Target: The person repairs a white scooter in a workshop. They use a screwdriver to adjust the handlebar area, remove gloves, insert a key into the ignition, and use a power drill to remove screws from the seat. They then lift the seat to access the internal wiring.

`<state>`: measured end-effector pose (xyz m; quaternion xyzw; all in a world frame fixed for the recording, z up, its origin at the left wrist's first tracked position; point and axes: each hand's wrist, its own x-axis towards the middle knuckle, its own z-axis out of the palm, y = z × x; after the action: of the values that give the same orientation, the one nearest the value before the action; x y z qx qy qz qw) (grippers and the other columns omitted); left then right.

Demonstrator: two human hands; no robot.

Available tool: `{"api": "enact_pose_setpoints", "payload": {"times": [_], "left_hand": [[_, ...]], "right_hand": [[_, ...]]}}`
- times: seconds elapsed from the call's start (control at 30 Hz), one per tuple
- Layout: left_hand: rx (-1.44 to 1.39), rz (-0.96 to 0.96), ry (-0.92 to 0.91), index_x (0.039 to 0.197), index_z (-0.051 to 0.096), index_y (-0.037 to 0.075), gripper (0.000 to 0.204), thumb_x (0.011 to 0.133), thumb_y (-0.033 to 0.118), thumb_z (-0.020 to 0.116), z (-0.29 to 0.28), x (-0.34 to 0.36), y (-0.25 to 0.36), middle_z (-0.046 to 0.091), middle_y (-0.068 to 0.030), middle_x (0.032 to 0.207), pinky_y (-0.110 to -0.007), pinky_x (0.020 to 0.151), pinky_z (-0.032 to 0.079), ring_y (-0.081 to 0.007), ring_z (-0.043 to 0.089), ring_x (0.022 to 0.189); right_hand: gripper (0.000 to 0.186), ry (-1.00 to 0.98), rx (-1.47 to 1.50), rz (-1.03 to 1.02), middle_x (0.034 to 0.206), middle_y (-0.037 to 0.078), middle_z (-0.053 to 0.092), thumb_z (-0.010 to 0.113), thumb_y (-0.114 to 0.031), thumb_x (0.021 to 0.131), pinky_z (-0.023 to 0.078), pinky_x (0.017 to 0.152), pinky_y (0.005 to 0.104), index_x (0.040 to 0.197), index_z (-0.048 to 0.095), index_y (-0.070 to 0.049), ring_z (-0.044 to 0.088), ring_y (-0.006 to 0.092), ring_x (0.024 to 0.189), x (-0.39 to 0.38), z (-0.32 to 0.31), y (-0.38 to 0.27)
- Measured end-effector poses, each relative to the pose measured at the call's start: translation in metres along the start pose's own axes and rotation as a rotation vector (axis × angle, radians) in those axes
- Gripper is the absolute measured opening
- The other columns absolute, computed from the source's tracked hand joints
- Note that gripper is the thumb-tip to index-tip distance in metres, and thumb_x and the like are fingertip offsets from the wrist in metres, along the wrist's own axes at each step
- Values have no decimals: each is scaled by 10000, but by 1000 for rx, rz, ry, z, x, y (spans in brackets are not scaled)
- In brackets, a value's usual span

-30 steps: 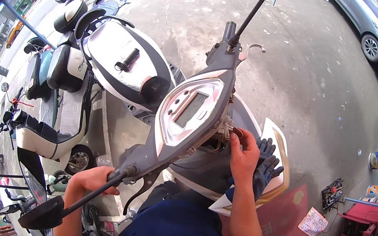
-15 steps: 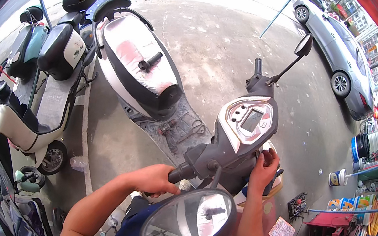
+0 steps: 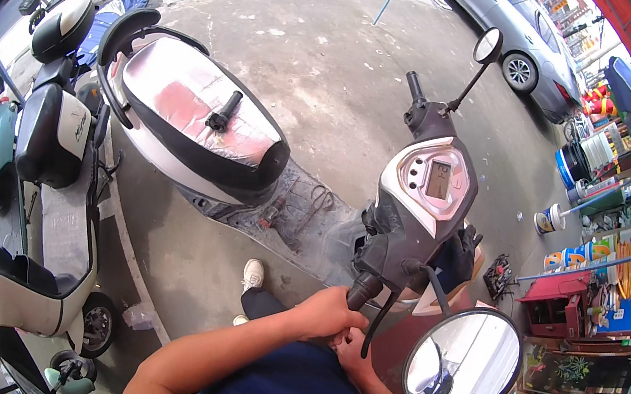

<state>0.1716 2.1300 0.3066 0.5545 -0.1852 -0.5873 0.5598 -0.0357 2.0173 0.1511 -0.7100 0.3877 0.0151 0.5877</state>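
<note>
A scooter stands in front of me, its dash panel [image 3: 439, 180] lit and its handlebar turned. My left hand [image 3: 330, 315] is closed around the end of the near handlebar grip [image 3: 365, 287], beside the brake lever [image 3: 378, 322]. Just below, my right hand [image 3: 351, 351] is closed, its fingers bunched against the left one; whatever it pinches is hidden. A round mirror [image 3: 462, 365] stands right of both hands. On the torn white seat [image 3: 184, 85] lies a loose black handlebar grip [image 3: 224, 110]. A black glove-like thing [image 3: 459, 254] hangs beside the scooter's front.
Two parked scooters stand on the left, the nearer one cream [image 3: 19, 298]. Cables and a tool lie on the dusty footboard [image 3: 288, 213]. A silver car [image 3: 523, 32] is parked at the far right. Along the right are a white bucket [image 3: 549, 220] and a red cabinet [image 3: 555, 301].
My right hand has left the dash's right side and come beside my left hand. The handlebar has turned and shifted right with the mirror. The dash screen now shows lit figures.
</note>
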Motion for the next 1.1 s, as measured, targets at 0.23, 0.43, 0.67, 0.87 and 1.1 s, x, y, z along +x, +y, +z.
{"api": "enact_pose_setpoints", "payload": {"times": [0.23,0.43,0.67,0.87,1.1], "left_hand": [[19,-214,-349,937,552,-17,368,837,278,748,-32,15,12,652,-80,667,-317,525,532,-169,633,541],[375,-155,-536,871,678,11,494,820,502,705,-51,36,-1,729,-53,780,-295,952,395,-169,673,824],[215,-277,-705,846,697,51,287,863,335,733,-55,55,-9,695,-51,791,-301,708,510,-137,643,741],[210,-223,-791,837,681,42,382,825,418,747,-59,63,8,670,-43,760,-301,651,481,-139,617,703],[-13,-391,-827,738,614,53,367,795,372,786,-66,63,7,603,-45,615,-304,436,411,-137,550,503]], "right_hand": [[124,-134,-210,-187,768,81,606,581,-100,920,499,685,300,1007,590,-13,598,140,731,33,67,-28],[143,-47,-189,-145,770,81,613,578,-137,937,505,695,310,1008,595,-14,609,153,739,50,94,-43],[175,238,-176,-21,773,80,621,574,-180,956,511,706,322,1008,601,-14,623,168,747,30,120,-48],[207,719,-294,17,775,80,628,571,-216,973,517,716,332,1009,605,-15,634,182,754,1,198,-39],[398,1269,1002,40,874,139,662,491,-352,1016,522,655,356,1103,578,27,643,229,756,-48,194,-174]]}}
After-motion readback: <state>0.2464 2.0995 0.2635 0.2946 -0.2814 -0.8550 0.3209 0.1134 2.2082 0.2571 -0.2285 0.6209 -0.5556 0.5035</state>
